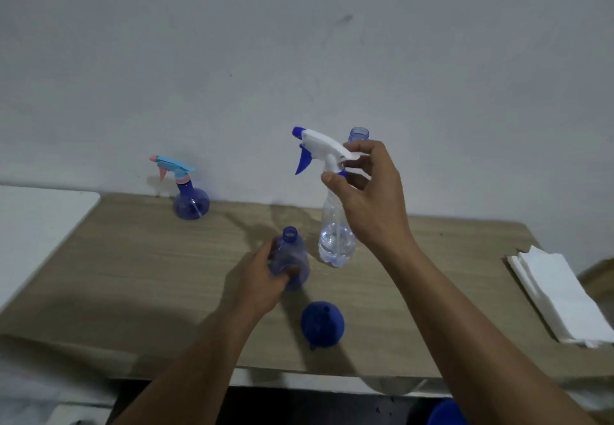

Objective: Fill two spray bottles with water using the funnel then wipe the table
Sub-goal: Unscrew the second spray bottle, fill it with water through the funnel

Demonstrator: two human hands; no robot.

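The blue funnel [322, 325] lies nearest, on the wooden table [133, 275], wide end down. Just beyond it, the left hand [265, 278] is wrapped around an uncapped blue bottle [292, 258] standing on the table. Beside that, the right hand [368, 192] pinches the collar of the white trigger head [319, 148] on the clear bottle [335, 238], which holds some water. A napkin stack [558, 298] sits at the right edge. Far left, by the wall, stands a round blue sprayer [189, 198]. Another open bottle neck [358, 133] shows behind the right hand.
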